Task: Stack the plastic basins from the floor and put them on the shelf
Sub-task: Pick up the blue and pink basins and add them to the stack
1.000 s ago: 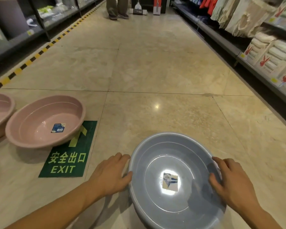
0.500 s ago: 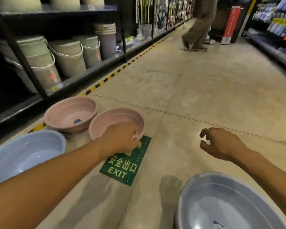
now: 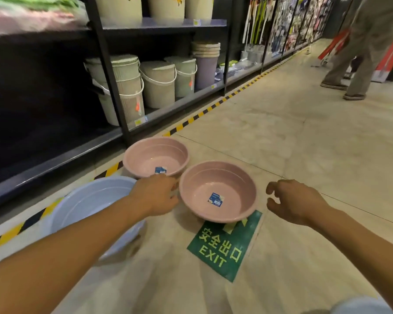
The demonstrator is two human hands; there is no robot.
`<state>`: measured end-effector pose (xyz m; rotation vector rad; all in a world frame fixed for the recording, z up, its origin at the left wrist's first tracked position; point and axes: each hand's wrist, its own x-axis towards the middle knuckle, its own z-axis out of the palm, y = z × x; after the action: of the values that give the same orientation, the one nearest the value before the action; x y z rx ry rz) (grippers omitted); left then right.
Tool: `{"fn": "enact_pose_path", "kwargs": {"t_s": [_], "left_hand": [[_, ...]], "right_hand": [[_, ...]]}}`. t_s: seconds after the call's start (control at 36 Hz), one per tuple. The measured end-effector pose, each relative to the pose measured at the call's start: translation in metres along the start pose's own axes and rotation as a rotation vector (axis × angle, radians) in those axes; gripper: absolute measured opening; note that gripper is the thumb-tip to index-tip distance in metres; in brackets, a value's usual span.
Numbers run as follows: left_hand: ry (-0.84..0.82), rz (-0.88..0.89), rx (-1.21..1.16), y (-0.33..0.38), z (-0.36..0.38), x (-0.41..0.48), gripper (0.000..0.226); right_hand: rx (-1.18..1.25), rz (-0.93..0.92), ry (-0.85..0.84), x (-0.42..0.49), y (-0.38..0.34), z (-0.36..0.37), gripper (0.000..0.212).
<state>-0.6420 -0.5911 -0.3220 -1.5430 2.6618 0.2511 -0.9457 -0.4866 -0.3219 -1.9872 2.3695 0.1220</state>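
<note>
Three basins sit unstacked before me by the shelf [image 3: 55, 159]: far pink basin [image 3: 156, 156], near pink basin [image 3: 218, 191], blue basin [image 3: 86, 200]. My left hand [image 3: 156, 196] and right hand [image 3: 290, 200] reach empty, fingers loosely curled, toward the near one. Stacking and shelving all remain.

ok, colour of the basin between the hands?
Pink, with a blue label inside; the basin shows clearly in the head view.

both hands [image 3: 156, 196] left blue basin (now flanking pink basin [image 3: 218, 191])
</note>
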Motion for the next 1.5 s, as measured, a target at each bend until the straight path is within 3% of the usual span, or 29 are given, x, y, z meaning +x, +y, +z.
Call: {"fn": "enact_pose_path", "kwargs": {"t_s": [0.22, 0.39, 0.56, 0.69, 0.97, 1.11, 1.5], "left_hand": [[0.029, -0.101, -0.063, -0.106, 0.003, -0.002, 0.028], [0.04, -0.217, -0.058, -0.196, 0.02, -0.024, 0.037], [-0.005, -0.358, -0.044, -0.273, 0.051, -0.046, 0.046], [-0.032, -0.462, -0.091, -0.312, 0.084, -0.058, 0.054], [-0.059, -0.643, -0.224, -0.344, 0.146, -0.078, 0.072], [-0.003, -0.713, -0.516, -0.351, 0.159, -0.077, 0.062], [0.252, -0.636, -0.723, -0.34, 0.127, -0.091, 0.05]], "right_hand": [[-0.028, -0.028, -0.029, 0.059, -0.099, -0.008, 0.038], [-0.035, -0.147, -0.065, 0.097, -0.183, 0.01, 0.04], [-0.013, -0.198, -0.109, 0.13, -0.26, 0.052, 0.028], [0.051, -0.179, -0.188, 0.145, -0.298, 0.095, 0.049], [0.286, -0.097, -0.281, 0.145, -0.311, 0.158, 0.067], [0.49, -0.06, -0.291, 0.139, -0.315, 0.168, 0.072], [0.741, -0.085, -0.151, 0.128, -0.301, 0.145, 0.07]]}}
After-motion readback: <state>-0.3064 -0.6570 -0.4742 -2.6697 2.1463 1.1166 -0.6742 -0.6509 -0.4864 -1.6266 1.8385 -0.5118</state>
